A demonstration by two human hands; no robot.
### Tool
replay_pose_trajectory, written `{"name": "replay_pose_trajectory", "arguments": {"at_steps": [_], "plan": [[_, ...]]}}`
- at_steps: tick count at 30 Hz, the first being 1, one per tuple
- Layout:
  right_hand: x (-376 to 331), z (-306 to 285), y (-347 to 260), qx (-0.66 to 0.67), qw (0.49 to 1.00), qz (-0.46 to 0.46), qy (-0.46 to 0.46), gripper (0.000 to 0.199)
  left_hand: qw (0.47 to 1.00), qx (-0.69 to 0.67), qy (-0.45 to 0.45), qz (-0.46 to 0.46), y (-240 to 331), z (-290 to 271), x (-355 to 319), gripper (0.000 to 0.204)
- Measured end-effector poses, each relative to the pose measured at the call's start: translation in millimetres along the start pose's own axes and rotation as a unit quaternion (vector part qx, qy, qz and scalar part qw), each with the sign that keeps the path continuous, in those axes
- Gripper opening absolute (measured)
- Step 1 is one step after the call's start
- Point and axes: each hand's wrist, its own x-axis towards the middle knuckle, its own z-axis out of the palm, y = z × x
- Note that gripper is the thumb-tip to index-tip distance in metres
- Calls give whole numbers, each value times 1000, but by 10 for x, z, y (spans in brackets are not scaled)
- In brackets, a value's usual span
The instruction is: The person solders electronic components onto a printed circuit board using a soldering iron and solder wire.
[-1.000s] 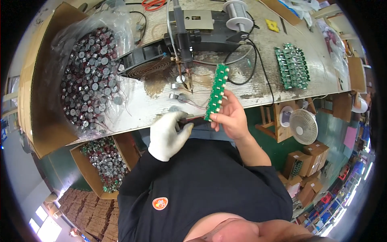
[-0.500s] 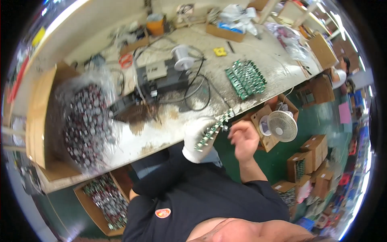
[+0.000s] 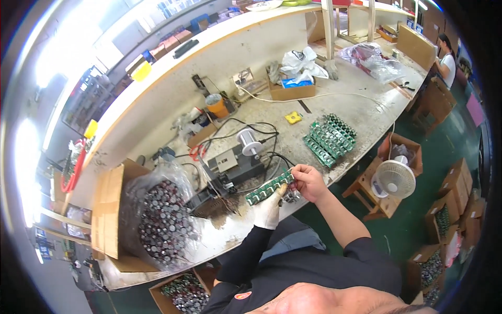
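My left hand (image 3: 269,209), in a white glove, grips a long strip of green circuit boards (image 3: 269,189) with a row of small pale components, tilted up to the right over the bench's front edge. My bare right hand (image 3: 309,183) closes its fingertips at the strip's upper right end. Just under that hand, small dark and silvery parts (image 3: 291,197) show, too small to make out. Beyond my hands, a stack of similar green circuit boards (image 3: 330,139) lies on the bench. A spool of solder wire (image 3: 248,142) stands by a dark machine (image 3: 235,166) to the left.
On the left, a plastic-lined carton (image 3: 108,208) holds many small round components with red wires. A yellow piece (image 3: 294,118), an orange cup (image 3: 217,106) and an open box (image 3: 293,93) stand farther back. A fan (image 3: 396,178) sits on a wooden stool at right; a person (image 3: 447,67) sits beyond.
My right hand has come from beside the strip to its right end, its fingers closing. The strip now lies flatter, its board faces showing. The whole view has shifted, showing more of the room behind.
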Motion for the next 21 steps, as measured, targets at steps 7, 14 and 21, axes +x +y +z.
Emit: {"name": "replay_pose_trajectory", "arguments": {"at_steps": [7,14,21], "plan": [[351,-181,230,88,988,123,-19,27,980,-188,28,-61,-402,-168,370,15],[401,-161,364,22,998,20,58,25,991,-65,113,16,-274,12,326,19],[413,-121,314,79,994,57,43,24,995,-32,89,29,-210,52,349,18]]}}
